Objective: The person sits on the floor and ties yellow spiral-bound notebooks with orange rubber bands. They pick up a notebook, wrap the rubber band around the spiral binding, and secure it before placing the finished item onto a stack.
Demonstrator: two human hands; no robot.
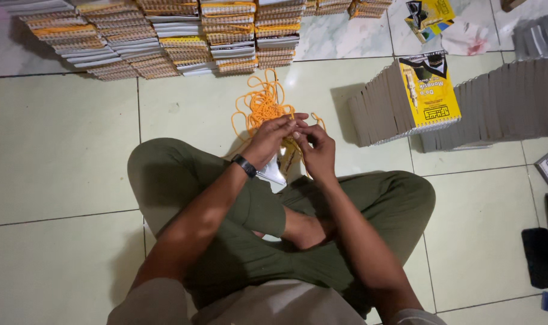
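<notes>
I sit cross-legged on a tiled floor. My left hand [274,137] and my right hand [317,150] meet in front of my knees, both pinching a strand of orange cord [263,103] that trails from a loose tangle on the tiles just beyond them. Under my hands lies a small booklet [276,170] with a white edge, mostly hidden, and the cord seems to run to it. A black band is on my left wrist.
Stacks of bound booklets [166,36] line the far wall. To the right, rows of grey-edged booklets with a yellow-and-black cover [429,90] stand on edge. A black phone [540,257] lies on the tiles at right.
</notes>
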